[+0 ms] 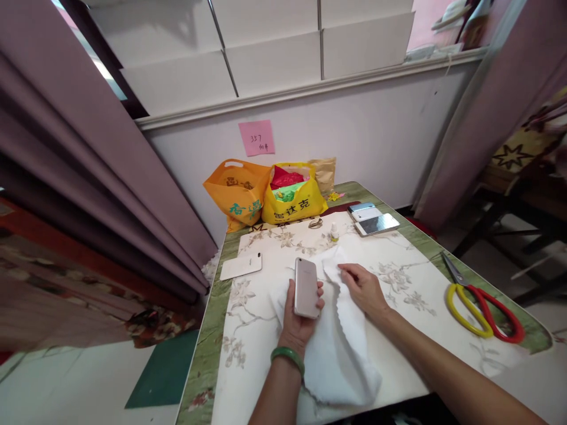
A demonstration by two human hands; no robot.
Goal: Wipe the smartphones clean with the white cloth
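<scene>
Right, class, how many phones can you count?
5: one phone in the left hand, one left of the cloth, three overlapping far up the table, maybe hiding more.

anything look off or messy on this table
Nothing is spilled or broken. The white cloth lies rumpled and bunched rather than flat, with the held phone over it. The scissors sit close to the right edge of the table, the only thing that looks a bit precarious.

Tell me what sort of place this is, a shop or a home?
Probably a home room used as a work corner: curtains beside the table, shopping bags against the wall, a wooden chair at right. The left hand holds a phone.
</scene>
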